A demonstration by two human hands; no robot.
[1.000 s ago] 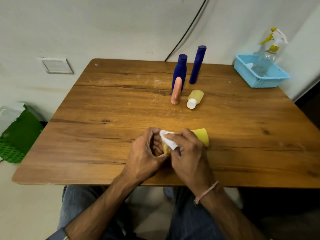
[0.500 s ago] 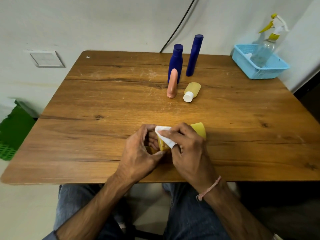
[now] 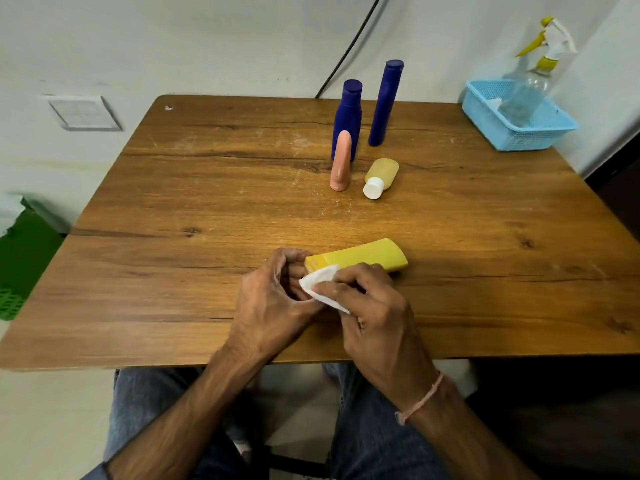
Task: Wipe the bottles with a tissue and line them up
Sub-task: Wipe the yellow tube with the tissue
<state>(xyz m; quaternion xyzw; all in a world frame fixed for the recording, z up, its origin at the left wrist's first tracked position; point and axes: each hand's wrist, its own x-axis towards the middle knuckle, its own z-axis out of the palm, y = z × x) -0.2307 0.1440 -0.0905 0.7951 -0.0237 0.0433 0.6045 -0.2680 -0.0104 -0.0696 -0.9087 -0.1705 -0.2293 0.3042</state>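
Observation:
A flat yellow bottle (image 3: 367, 257) lies on its side near the front of the wooden table (image 3: 207, 209). My left hand (image 3: 273, 299) grips its left end. My right hand (image 3: 374, 306) pinches a white tissue (image 3: 320, 282) against the bottle's near side. Further back, two dark blue bottles (image 3: 347, 116) (image 3: 385, 102) stand upright. In front of them stands a pink bottle (image 3: 341, 161), and a small pale yellow bottle with a white cap (image 3: 381, 176) lies on its side.
A light blue basket (image 3: 540, 133) at the table's back right corner holds a clear spray bottle (image 3: 530, 84). A black cable (image 3: 346, 53) runs up the wall. A green crate (image 3: 17, 265) sits on the floor to the left.
The yellow bottle now shows more of its length to the right of my hands. My right hand and the tissue have slid toward its left end. The camera tilted slightly.

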